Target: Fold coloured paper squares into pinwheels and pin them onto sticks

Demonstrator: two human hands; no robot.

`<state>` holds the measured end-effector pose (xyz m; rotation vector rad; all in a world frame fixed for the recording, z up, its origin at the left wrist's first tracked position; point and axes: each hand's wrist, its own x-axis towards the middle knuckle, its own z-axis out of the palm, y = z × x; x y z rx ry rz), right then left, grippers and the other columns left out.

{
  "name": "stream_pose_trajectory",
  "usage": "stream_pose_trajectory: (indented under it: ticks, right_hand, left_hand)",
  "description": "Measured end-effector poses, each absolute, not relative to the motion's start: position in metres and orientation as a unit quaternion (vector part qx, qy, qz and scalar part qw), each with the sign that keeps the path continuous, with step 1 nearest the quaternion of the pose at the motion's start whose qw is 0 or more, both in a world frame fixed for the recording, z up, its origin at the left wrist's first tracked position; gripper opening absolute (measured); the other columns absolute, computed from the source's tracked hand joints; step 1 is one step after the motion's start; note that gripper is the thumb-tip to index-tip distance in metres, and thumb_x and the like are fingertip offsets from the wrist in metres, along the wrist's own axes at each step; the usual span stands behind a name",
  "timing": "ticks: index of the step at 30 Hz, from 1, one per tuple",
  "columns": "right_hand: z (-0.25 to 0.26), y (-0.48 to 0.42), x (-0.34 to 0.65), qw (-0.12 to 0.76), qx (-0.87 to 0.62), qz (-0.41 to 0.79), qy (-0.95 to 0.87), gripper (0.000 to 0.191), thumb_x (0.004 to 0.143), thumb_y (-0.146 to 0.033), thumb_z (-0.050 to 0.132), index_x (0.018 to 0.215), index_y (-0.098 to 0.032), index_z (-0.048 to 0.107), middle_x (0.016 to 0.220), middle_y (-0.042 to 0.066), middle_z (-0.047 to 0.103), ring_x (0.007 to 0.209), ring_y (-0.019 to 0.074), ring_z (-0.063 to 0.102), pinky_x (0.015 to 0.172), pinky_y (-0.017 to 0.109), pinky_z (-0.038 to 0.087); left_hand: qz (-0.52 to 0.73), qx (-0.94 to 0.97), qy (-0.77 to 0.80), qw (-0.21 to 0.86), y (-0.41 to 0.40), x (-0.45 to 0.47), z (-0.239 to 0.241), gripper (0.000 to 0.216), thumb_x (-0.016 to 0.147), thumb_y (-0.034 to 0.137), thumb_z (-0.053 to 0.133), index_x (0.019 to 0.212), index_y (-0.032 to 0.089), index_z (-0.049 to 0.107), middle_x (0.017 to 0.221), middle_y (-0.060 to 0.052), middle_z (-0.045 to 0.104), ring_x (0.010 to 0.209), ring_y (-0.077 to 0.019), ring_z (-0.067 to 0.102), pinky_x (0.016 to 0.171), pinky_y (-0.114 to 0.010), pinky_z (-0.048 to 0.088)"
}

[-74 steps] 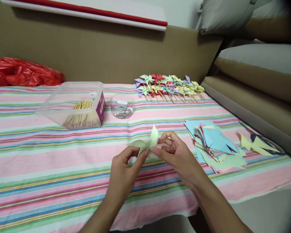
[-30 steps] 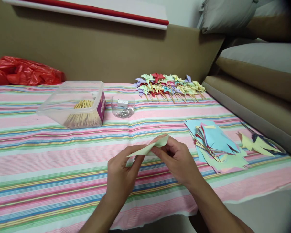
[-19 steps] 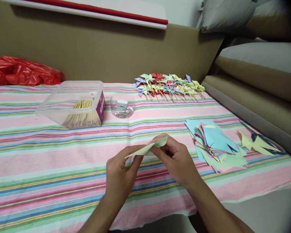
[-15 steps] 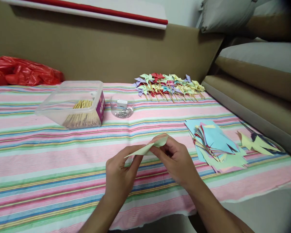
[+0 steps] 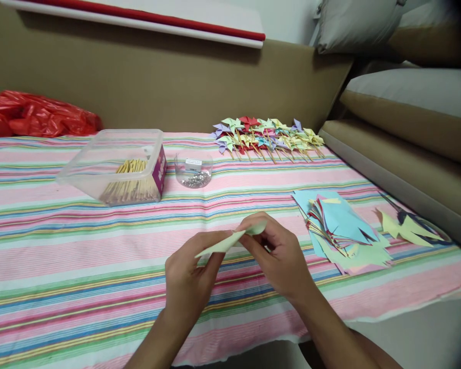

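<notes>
A pale green cut paper square (image 5: 223,242) is pinched between both my hands above the striped tablecloth (image 5: 61,266). My left hand (image 5: 190,279) grips its near left part with thumb and fingers. My right hand (image 5: 278,256) pinches the folded flaps at its right end, fingers curled together. The paper lies nearly flat, its pointed tip toward the left.
A clear plastic tub of wooden sticks (image 5: 119,166) and a small clear bowl of pins (image 5: 194,170) stand at the back. Finished paper pinwheels (image 5: 269,136) lie behind them. A stack of cut coloured papers (image 5: 341,230) and scraps (image 5: 409,228) lie right. A red plastic bag (image 5: 38,115) lies far left.
The upright green flap has been folded down under my right fingers, and the paper now lies flatter. Both hands have drawn slightly toward me.
</notes>
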<state>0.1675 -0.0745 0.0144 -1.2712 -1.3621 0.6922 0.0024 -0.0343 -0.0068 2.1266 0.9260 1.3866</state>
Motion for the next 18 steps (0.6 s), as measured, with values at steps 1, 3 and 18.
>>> stream_pose_trajectory:
  ticks: [1, 3, 18]
  right_hand:
    - [0.016, -0.075, 0.168, 0.551, -0.523, 0.273, -0.590, 0.007, 0.093, -0.023, 0.063, 0.092, -0.025, 0.069, 0.089, 0.002, 0.062, 0.072, 0.0144, 0.056, 0.057, 0.027, 0.041]
    - [0.019, -0.077, 0.170, 0.555, -0.501, 0.239, -0.620, 0.014, 0.091, -0.015, 0.062, 0.095, -0.026, 0.070, 0.095, 0.003, 0.066, 0.085, 0.0172, 0.063, 0.062, 0.028, 0.047]
    - [0.017, -0.082, 0.172, 0.541, -0.448, 0.083, -0.707, 0.025, 0.092, -0.004, 0.058, 0.102, -0.023, 0.070, 0.096, 0.004, 0.068, 0.089, 0.0151, 0.068, 0.073, 0.027, 0.057]
  left_hand:
    - [0.508, 0.778, 0.307, 0.207, -0.033, 0.001, -0.005, 0.027, 0.088, 0.006, 0.064, 0.107, 0.025, 0.070, 0.098, 0.000, 0.079, 0.088, -0.0160, 0.073, 0.078, -0.024, 0.056]
    - [0.521, 0.797, 0.246, 0.184, -0.031, -0.003, -0.002, 0.032, 0.087, 0.002, 0.064, 0.110, 0.024, 0.069, 0.101, -0.003, 0.078, 0.094, -0.0182, 0.072, 0.082, -0.027, 0.056]
    - [0.535, 0.815, 0.188, 0.120, -0.026, -0.006, 0.000, 0.023, 0.090, 0.008, 0.063, 0.110, 0.019, 0.068, 0.103, -0.008, 0.078, 0.096, -0.0214, 0.073, 0.083, -0.032, 0.058]
